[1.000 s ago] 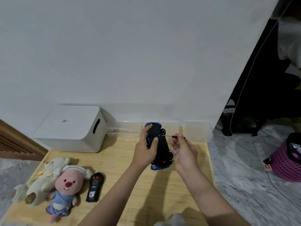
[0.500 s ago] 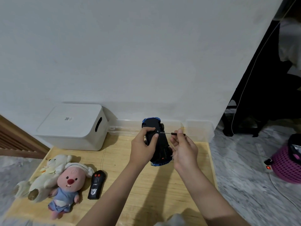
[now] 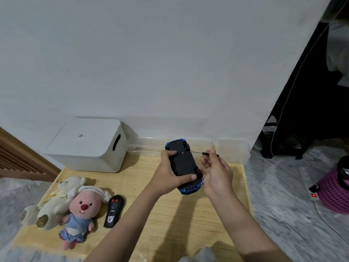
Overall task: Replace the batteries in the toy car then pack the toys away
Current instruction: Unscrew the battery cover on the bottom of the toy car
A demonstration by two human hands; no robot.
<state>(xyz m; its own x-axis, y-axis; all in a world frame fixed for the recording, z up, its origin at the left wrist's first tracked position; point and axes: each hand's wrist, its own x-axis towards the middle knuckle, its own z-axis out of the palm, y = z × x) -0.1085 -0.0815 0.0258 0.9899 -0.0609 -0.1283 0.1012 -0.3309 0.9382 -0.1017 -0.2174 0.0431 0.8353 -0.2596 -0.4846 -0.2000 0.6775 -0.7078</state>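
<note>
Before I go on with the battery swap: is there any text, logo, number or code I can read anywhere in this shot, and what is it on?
White storage box lid: a small sticker with a QR-like code and tiny print, too small to read.
Black remote control: a short line of small print and a white emblem below it, both too blurred to read.
Toy car underside: no legible marking.
No text can be read anywhere.

Wooden table (image 3: 160, 224) bears plush toys (image 3: 71, 205), remote (image 3: 114, 210), white box (image 3: 88, 146).
</note>
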